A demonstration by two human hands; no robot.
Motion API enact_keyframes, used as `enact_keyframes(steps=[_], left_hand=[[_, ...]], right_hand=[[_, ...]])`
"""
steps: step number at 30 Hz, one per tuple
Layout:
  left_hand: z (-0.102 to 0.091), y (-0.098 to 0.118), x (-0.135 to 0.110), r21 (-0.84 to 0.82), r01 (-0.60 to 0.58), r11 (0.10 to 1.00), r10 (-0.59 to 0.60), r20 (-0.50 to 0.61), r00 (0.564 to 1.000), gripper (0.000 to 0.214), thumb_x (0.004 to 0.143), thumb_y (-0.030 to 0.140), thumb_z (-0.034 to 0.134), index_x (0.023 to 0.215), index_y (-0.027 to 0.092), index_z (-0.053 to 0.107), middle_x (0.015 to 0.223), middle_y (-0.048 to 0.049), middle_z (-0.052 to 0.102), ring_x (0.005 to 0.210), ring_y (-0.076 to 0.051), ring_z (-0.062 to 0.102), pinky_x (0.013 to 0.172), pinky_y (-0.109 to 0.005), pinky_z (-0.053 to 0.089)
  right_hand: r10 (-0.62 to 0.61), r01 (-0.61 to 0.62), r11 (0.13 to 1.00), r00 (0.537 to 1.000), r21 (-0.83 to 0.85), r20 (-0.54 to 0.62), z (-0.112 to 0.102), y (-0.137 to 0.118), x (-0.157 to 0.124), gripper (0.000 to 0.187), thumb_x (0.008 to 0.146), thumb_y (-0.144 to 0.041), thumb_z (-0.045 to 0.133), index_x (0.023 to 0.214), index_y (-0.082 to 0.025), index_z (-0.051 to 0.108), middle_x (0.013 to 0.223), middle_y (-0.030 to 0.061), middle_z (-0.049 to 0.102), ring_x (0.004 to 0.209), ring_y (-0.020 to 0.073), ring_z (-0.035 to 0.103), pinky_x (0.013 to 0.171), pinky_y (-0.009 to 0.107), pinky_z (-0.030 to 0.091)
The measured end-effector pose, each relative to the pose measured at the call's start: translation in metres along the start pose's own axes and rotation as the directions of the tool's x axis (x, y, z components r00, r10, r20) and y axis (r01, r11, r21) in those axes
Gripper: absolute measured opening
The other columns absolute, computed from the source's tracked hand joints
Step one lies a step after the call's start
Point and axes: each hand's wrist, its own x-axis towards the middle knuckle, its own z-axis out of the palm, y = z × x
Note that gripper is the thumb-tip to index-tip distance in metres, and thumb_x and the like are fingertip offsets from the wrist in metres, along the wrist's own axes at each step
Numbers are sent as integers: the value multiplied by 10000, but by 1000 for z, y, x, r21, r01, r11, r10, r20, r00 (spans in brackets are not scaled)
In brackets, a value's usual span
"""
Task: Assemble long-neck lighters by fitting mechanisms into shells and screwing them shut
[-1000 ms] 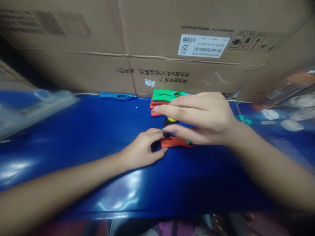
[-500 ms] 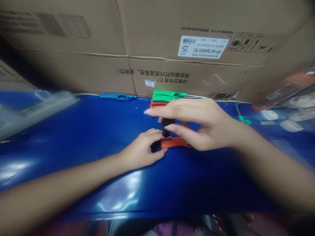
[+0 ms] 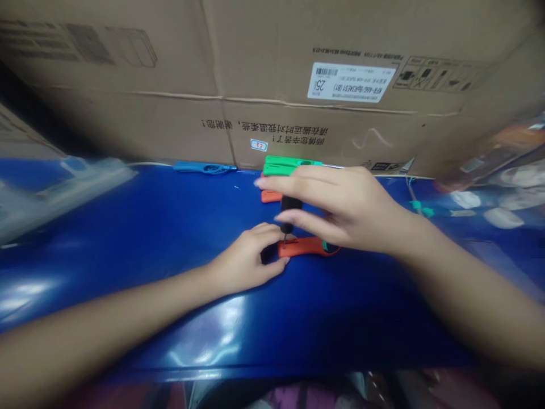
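Note:
An orange plastic part (image 3: pixel 304 246) lies flat on the blue table (image 3: pixel 170 238). My left hand (image 3: pixel 249 258) pinches its left end, thumb and fingers closed on it. My right hand (image 3: pixel 340 207) hovers above, fingers wrapped round the black handle of a small screwdriver (image 3: pixel 289 211) that stands upright with its tip on the orange part. Behind my right hand sits a short stack of similar parts (image 3: pixel 281 170), a green one on top of orange ones.
A big cardboard box (image 3: pixel 272 79) with a white label walls off the back of the table. A blue part (image 3: pixel 202 167) lies at its foot. Clear plastic bags (image 3: pixel 63 184) sit at the left, more bagged items (image 3: pixel 502 165) at the right.
My right hand has turned the screwdriver handle between its fingers, staying over the orange part. My left hand has kept still.

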Motion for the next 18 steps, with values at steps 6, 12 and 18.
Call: enact_keyframes(steps=[6,12,18], left_hand=[[0,-3,-1,1,-24,1000,24,13,1000,285,906,208,649,1189,186,677,1091,-77,705,1026,-222,663,932,-371,536],[0,-4,-2,25,-21,999,20,27,999,257,918,215,639,1170,189,680,1071,-77,703,1012,-232,661,916,-390,538],[-1,-2,-1,7,-27,1000,27,25,999,230,924,239,642,1141,171,680,1070,-84,696,1030,-229,661,935,-391,541]], right_hand=[[-50,30,968,996,248,74,-2,0,1,381,1016,-183,423,1379,-213,533,1268,73,665,1139,175,618,993,360,507],[-9,2,993,998,115,57,-6,1,1,337,1002,-313,530,1305,-191,611,1239,86,682,1102,197,645,917,341,525],[-16,-7,967,996,253,88,-12,1,1,307,986,-220,526,1271,-198,638,1184,57,722,1029,161,681,910,301,529]])
